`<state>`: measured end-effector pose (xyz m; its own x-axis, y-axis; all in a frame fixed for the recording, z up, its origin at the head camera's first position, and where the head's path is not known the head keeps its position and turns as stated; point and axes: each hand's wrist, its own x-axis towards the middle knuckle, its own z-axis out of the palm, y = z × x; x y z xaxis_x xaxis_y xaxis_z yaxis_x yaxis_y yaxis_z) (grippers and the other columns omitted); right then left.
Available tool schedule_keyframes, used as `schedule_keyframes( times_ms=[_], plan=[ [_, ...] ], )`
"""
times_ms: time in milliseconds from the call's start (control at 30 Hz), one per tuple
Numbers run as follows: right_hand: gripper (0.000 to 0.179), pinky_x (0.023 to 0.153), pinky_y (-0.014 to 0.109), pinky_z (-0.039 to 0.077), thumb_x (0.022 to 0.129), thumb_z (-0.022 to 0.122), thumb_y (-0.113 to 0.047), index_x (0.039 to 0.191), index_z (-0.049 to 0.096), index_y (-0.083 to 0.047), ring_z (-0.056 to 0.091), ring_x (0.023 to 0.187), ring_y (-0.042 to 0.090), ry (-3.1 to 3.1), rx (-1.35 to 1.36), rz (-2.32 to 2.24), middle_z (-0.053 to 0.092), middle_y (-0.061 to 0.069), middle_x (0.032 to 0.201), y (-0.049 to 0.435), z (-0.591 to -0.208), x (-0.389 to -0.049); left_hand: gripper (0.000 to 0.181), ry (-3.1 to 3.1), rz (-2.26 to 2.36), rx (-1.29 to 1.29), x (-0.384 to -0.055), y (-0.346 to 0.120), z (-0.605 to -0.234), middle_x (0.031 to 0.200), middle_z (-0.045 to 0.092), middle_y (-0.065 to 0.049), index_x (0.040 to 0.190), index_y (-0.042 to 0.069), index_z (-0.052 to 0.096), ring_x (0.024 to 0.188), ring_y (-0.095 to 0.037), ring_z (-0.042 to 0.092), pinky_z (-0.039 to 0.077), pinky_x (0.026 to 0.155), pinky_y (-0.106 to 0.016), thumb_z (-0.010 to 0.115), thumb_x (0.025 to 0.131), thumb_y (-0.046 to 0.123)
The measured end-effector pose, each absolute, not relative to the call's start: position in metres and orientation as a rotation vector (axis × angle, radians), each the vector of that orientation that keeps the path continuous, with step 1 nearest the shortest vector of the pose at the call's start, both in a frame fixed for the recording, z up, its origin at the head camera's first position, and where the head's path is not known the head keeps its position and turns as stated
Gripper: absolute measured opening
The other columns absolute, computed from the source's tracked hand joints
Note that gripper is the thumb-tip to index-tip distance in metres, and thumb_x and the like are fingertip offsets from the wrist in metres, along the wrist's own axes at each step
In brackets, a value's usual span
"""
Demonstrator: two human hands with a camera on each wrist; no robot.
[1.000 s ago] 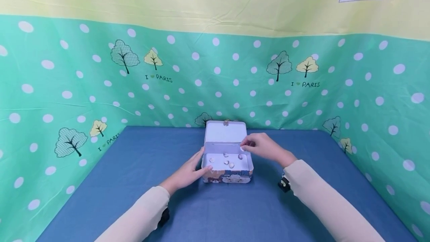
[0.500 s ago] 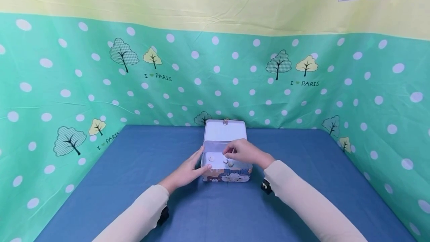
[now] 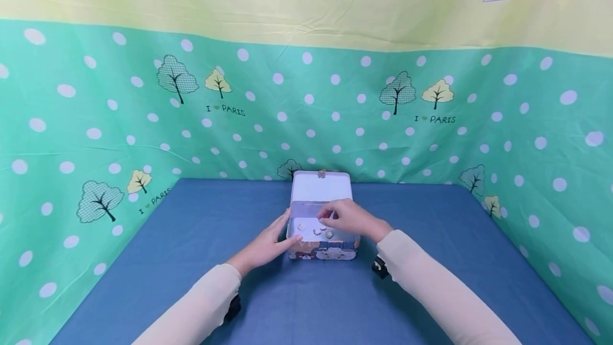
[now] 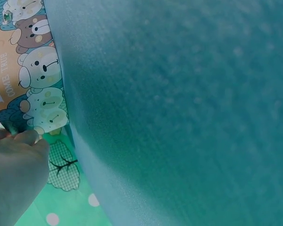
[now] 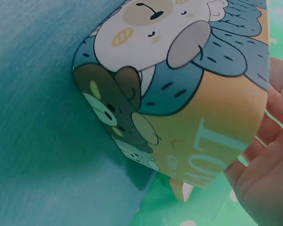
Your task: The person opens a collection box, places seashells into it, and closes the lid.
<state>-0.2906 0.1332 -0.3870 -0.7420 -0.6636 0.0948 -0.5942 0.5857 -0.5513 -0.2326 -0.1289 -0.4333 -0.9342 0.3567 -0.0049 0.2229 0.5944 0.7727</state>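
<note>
Right hand (image 3: 354, 218) shifted left, fingers (image 3: 327, 215) bent over box (image 3: 330, 253)

The head view looks forward and down across the worktop (image 3: 306, 302), facing the dotted cloth (image 3: 345, 105) at twelve o'clock, the box (image 3: 330, 252) well off, near six. Both wrist views, close and tilted, share that box: towards ten in the left, two in the right.

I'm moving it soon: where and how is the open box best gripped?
I'd grip the box by its two side walls, probably from left and right together, keeping it level: the lid stands open behind, and small pieces lie inside.
</note>
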Motion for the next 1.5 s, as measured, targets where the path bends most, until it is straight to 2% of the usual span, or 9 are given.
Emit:
schedule_keyframes(
  times_ms=[267, 500, 733, 900, 1133, 1500],
  plan=[
    [0.015, 0.072, 0.027, 0.054, 0.098, 0.067, -0.012, 0.108, 0.077, -0.012, 0.063, 0.082, 0.012, 2.715, -1.105, -0.878, 0.071, -0.005, 0.096, 0.145, -0.379, -0.289, 0.09, 2.673, 1.252, 0.518, -0.234, -0.129, -0.433, 0.166, 0.013, -0.012, 0.163, 0.017, 0.009, 0.15, -0.034, 0.017, 0.021, 0.116, -0.057, 0.058, 0.098, 0.055],
    [0.016, 0.066, 0.029, 0.053, 0.098, 0.065, -0.011, 0.11, 0.075, -0.006, 0.062, 0.076, 0.016, 2.708, -1.092, -0.91, 0.07, 0.006, 0.093, 0.163, -0.373, -0.286, 0.09, 2.68, 1.243, 0.532, -0.235, -0.129, -0.435, 0.166, 0.014, -0.009, 0.163, 0.018, 0.009, 0.15, -0.032, 0.017, 0.023, 0.116, -0.055, 0.058, 0.097, 0.055],
    [0.015, 0.068, 0.028, 0.053, 0.098, 0.068, -0.015, 0.109, 0.076, -0.01, 0.06, 0.079, 0.013, 2.778, -1.021, -0.897, 0.068, -0.006, 0.093, 0.186, -0.372, -0.283, 0.091, 2.677, 1.249, 0.526, -0.234, -0.13, -0.436, 0.166, 0.014, -0.009, 0.163, 0.018, 0.009, 0.15, -0.033, 0.017, 0.023, 0.116, -0.056, 0.059, 0.097, 0.056],
    [0.018, 0.07, 0.032, 0.053, 0.098, 0.067, -0.018, 0.11, 0.075, -0.008, 0.06, 0.081, 0.015, 2.795, -0.94, -0.901, 0.068, -0.006, 0.095, 0.205, -0.374, -0.282, 0.091, 2.672, 1.251, 0.515, -0.233, -0.129, -0.434, 0.166, 0.013, -0.009, 0.163, 0.018, 0.009, 0.15, -0.032, 0.016, 0.022, 0.116, -0.055, 0.059, 0.097, 0.055],
    [0.012, 0.072, 0.034, 0.052, 0.098, 0.067, -0.019, 0.107, 0.075, -0.015, 0.06, 0.083, 0.012, 2.85, -0.865, -0.874, 0.068, -0.007, 0.095, 0.237, -0.378, -0.279, 0.09, 2.665, 1.266, 0.509, -0.233, -0.128, -0.433, 0.166, 0.013, -0.009, 0.163, 0.018, 0.009, 0.15, -0.032, 0.015, 0.022, 0.116, -0.057, 0.059, 0.097, 0.054],
    [0.014, 0.068, 0.03, 0.052, 0.097, 0.067, -0.012, 0.108, 0.074, -0.007, 0.059, 0.08, 0.012, 2.876, -0.789, -0.84, 0.07, 0.001, 0.095, 0.279, -0.39, -0.274, 0.089, 2.661, 1.271, 0.509, -0.232, -0.129, -0.432, 0.167, 0.013, -0.008, 0.163, 0.019, 0.01, 0.15, -0.031, 0.016, 0.022, 0.116, -0.056, 0.059, 0.097, 0.054]
  ],
)
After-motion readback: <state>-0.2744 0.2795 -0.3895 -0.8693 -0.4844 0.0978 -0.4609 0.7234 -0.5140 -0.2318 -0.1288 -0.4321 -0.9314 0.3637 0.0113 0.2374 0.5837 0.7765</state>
